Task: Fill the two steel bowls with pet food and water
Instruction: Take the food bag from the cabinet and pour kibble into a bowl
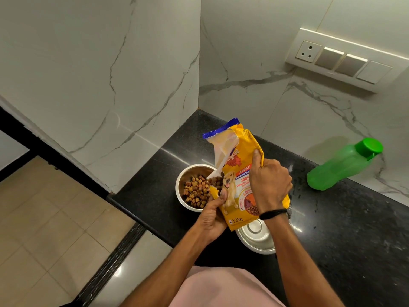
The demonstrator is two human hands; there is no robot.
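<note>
Your right hand point(269, 185): clamped on the yellow plastic pet-food bag point(238, 173), high on its side.
Your left hand point(213, 218): pinching the bag's torn lower corner — kibble at the opening.
Far round steel bowl point(183, 176): holds brown kibble point(197, 192), on the black granite counter point(354, 229).
Near steel bowl point(256, 238): below the bag — contents unclear.
Green plastic bottle point(343, 166): capped, lying apart by the wall.

Yellow pet food bag point(238, 173) – reads "ADULT", "100%", "1.2kg"; brand name partly hidden.

Soft, even indoor light, glare streaks on the black counter point(354, 229), sharp focus, wide-angle bending at edges.
</note>
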